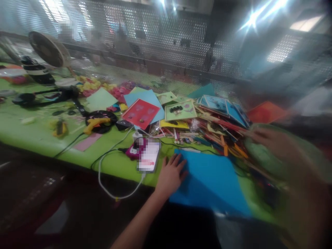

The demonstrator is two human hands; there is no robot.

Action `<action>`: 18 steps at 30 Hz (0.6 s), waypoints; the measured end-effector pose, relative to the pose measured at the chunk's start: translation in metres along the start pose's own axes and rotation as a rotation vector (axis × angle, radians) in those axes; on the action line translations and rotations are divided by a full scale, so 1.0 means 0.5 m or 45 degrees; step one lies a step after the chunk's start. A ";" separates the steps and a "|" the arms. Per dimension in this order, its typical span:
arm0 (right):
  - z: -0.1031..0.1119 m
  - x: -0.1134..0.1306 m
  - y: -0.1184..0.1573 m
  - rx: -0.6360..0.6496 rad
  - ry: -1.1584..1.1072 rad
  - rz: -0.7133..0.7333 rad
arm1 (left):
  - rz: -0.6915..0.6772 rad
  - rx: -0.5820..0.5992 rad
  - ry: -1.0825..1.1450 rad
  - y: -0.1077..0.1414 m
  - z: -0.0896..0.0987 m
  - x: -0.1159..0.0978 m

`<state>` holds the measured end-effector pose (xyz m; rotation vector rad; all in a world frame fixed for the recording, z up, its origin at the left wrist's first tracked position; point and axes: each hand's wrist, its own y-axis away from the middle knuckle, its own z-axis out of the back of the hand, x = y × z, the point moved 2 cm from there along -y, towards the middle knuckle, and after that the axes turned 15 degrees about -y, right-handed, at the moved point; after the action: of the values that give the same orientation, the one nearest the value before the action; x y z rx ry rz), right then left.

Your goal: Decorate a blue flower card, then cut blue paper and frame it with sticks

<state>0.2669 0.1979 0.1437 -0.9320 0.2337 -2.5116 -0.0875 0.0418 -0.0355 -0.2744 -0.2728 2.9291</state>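
My left hand (171, 171) lies flat with its fingers spread, resting on the left edge of a blue sheet (211, 180). The sheet lies at the front edge of the green-covered table. A phone (149, 156) with a lit screen and a white cable sits just left of that hand. At the right, my right hand (272, 141) is smeared by motion, beside the right end of a heap of thin reddish sticks (220, 121). Whether its fingers hold a stick cannot be made out. A pale green round thing (261, 155), blurred, shows behind and beneath it.
Behind the sheet lie a red card (141, 113), a pale green decorated card (181, 111) and blue cards (214, 103). Leftward are a yellow glue gun (95, 124), a fan (48, 49) and a dark bottle (36, 70). A perforated metal screen (155, 45) stands behind the table.
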 end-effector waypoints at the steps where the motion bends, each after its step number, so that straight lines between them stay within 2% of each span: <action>1: -0.023 0.022 -0.020 0.006 0.013 -0.038 | 0.001 -0.005 0.007 0.000 -0.001 0.000; 3: -0.085 0.071 -0.074 0.021 0.014 -0.042 | 0.003 -0.010 0.014 -0.001 -0.001 0.000; 7: -0.251 0.156 -0.202 0.169 0.077 0.019 | -0.002 -0.007 0.012 0.000 -0.002 -0.001; 11: -0.395 0.204 -0.315 0.113 0.198 -0.019 | -0.008 -0.039 0.040 0.003 -0.007 0.002; 14: -0.460 0.219 -0.369 0.054 0.250 -0.068 | -0.008 -0.049 0.084 0.004 -0.013 0.004; 18: -0.484 0.221 -0.397 -0.020 0.295 -0.053 | 0.003 -0.049 0.131 0.003 -0.020 0.005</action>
<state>-0.0348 0.3227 0.0849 -0.6567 0.3089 -2.6593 -0.0883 0.0423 -0.0458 -0.4305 -0.3142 2.9028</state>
